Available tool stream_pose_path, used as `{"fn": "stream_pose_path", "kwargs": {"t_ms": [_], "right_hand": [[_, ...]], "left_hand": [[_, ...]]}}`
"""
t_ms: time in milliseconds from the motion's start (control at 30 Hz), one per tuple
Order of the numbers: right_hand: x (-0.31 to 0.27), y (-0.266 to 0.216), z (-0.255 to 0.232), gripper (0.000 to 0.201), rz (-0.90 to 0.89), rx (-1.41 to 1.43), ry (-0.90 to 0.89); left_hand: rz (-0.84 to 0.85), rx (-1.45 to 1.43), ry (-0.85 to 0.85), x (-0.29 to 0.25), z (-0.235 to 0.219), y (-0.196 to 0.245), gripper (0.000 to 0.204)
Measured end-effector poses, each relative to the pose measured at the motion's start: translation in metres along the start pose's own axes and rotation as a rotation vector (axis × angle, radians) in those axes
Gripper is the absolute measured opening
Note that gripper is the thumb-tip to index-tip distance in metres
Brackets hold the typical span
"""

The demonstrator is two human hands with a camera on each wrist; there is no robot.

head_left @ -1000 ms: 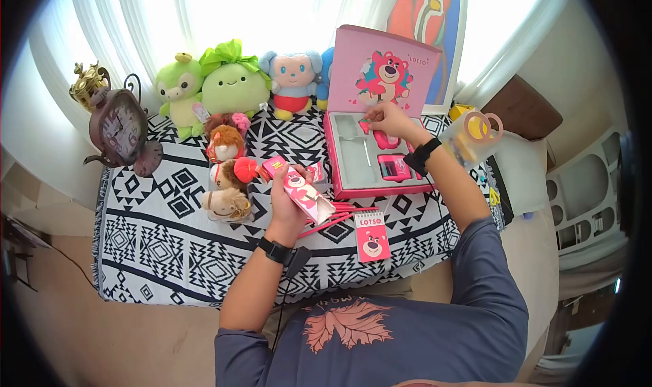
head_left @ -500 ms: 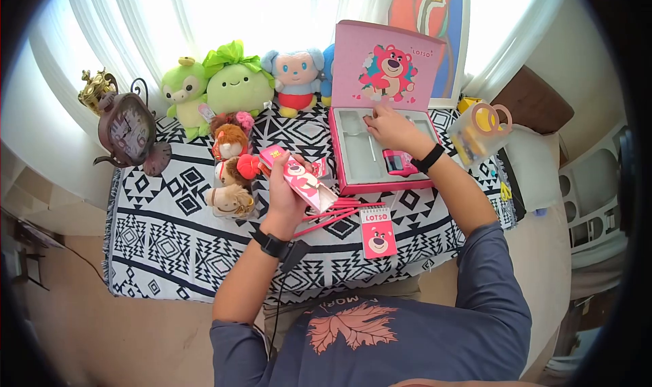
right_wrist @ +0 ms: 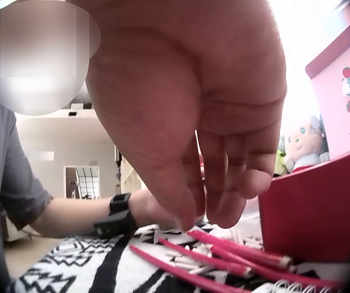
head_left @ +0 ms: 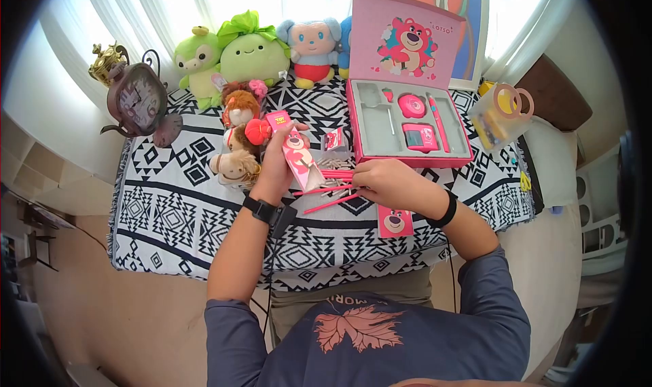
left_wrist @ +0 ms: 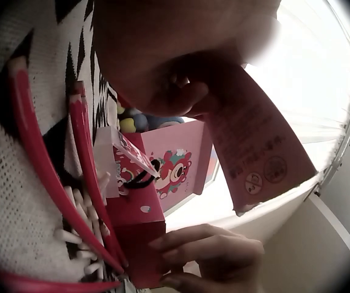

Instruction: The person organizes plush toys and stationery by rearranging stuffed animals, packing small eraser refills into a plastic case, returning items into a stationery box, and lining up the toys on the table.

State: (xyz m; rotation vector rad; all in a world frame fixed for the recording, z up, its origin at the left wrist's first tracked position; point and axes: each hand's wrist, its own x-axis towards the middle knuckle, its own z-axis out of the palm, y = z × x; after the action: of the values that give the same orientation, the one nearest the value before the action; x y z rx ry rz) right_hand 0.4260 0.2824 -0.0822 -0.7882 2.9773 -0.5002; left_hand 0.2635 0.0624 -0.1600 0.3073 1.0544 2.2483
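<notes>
My left hand (head_left: 274, 166) grips a slim pink cardboard box (head_left: 299, 157) printed with a bear, its open end tilted down toward the table. Below and beside it, several pink pencils (head_left: 331, 201) lie loose on the patterned cloth. My right hand (head_left: 394, 183) reaches down over the pencils' right ends, fingers fairly straight and pointing down. In the right wrist view its fingertips (right_wrist: 224, 217) are close above the pencils, with nothing visible held. White cotton swabs (left_wrist: 83, 235) are scattered under the pencils. A spiral notepad (head_left: 396, 224) lies partly hidden beneath the right hand.
Behind stands an open pink gift box (head_left: 414, 161) with a grey tray of small items. A small clear case (head_left: 333, 141) sits left of it. Plush toys (head_left: 252, 58) line the back, with a clock (head_left: 139, 100) at left and a clear bag (head_left: 499, 119) at right.
My right hand has left the gift box's tray and come back toward me, down to the pencils. My left hand keeps its grip on the slim box. The head view has shifted.
</notes>
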Motion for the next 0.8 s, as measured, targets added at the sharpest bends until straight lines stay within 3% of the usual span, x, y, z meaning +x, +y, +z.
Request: {"fn": "stream_pose_path", "kwargs": {"t_ms": [100,200,333,400,433,467,533,600,667,733,800], "right_hand": [[-0.004,0.003,0.026,0.012,-0.025,-0.129,-0.064],[-0.007,0.006,0.045,0.015,-0.006,-0.227,0.000],[-0.012,0.010,0.023,0.011,-0.142,-0.278,0.070],[-0.020,0.016,0.000,0.009,0.059,0.006,0.010],[-0.020,0.017,-0.009,0.014,0.115,0.010,-0.051],[-0.020,0.019,-0.013,0.014,0.111,0.012,-0.049],[-0.024,0.020,-0.012,0.019,-0.113,0.153,-0.124],[-0.024,0.016,0.001,0.025,-0.103,0.205,-0.154],[-0.021,0.014,0.017,0.024,-0.162,-0.069,-0.077],[-0.025,0.010,0.026,0.022,-0.110,-0.064,-0.079],[-0.024,0.011,0.036,0.019,-0.088,-0.035,0.025]], "left_hand": [[0.008,-0.017,0.031,0.005,-0.010,-0.001,0.040],[-0.016,-0.013,0.033,0.003,-0.002,-0.002,0.039],[-0.077,-0.119,0.024,0.003,0.003,-0.002,0.047],[-0.081,-0.209,-0.001,0.005,-0.001,-0.004,0.045],[-0.073,-0.200,-0.003,0.005,0.000,-0.004,0.043],[-0.069,-0.192,-0.003,0.005,-0.001,-0.005,0.041],[-0.043,-0.112,0.004,0.009,-0.007,-0.007,0.040],[-0.012,-0.039,0.015,0.010,-0.015,-0.013,0.039],[-0.024,-0.076,0.014,0.009,-0.008,-0.011,0.037],[-0.026,-0.069,0.034,0.004,-0.006,-0.009,0.038],[-0.078,-0.055,-0.132,0.002,-0.013,-0.001,0.038]]}}
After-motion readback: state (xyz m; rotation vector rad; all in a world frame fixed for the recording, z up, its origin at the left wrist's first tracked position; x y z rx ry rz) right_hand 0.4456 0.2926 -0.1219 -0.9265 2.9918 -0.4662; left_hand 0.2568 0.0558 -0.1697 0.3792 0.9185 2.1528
